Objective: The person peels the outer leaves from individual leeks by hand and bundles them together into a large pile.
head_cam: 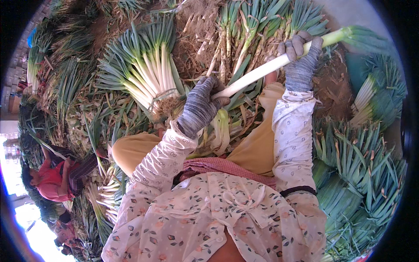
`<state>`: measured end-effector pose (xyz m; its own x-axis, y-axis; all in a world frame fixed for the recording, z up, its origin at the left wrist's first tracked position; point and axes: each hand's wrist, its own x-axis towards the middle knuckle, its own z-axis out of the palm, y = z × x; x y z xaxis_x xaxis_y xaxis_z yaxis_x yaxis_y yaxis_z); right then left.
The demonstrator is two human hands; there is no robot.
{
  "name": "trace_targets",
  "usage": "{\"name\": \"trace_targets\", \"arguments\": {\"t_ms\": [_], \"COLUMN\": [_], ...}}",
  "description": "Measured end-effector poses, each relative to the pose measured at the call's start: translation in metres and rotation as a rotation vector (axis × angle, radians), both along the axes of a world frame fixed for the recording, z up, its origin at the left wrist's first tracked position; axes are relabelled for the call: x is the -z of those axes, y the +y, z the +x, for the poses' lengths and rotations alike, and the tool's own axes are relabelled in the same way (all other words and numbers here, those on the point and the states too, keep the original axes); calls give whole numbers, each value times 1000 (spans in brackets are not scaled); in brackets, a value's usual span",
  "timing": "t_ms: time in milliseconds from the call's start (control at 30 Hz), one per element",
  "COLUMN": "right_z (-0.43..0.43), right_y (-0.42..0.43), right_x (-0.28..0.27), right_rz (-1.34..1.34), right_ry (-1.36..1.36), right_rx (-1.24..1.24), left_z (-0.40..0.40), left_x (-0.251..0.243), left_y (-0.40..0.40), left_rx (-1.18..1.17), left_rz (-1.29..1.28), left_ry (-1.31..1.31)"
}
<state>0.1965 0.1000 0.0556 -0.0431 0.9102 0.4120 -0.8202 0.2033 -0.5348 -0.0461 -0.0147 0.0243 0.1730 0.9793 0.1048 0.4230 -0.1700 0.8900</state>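
Note:
One long leek (262, 72), white and smooth at its lower end and green at its top, slants across in front of me. My gloved left hand (201, 103) holds its white lower end. My gloved right hand (301, 60) grips it higher up, near where the stalk turns green. The green leaves reach out to the upper right. Just left of my left hand lies a fanned bundle of cleaned leeks (147, 65), its roots towards me. Peeled leek leaves (222, 127) lie between my knees, below the held stalk.
Untrimmed leeks with dry outer leaves (226, 49) lie beyond my hands. Large leek piles stand at the right (363, 167) and left (72, 75). At the lower left a co-worker in red (55, 180) sits holding a leek. Leaf scraps (114, 114) cover the ground.

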Motion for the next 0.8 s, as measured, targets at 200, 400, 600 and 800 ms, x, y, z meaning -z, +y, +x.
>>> {"name": "trace_targets", "arguments": {"t_ms": [200,400,600,800], "right_z": [4,24,25,43], "right_y": [9,18,30,24], "right_x": [22,53,55,54], "right_rz": [-119,-215,-610,-557], "right_ry": [-9,63,177,179], "right_rx": [50,88,276,266], "left_z": [14,25,25,0], "left_x": [27,27,15,7], "left_y": [9,10,-1,-3], "left_rx": [-14,-5,-73,-64], "left_rz": [96,353,56,-153], "left_ry": [133,103,-648,-1286]}}
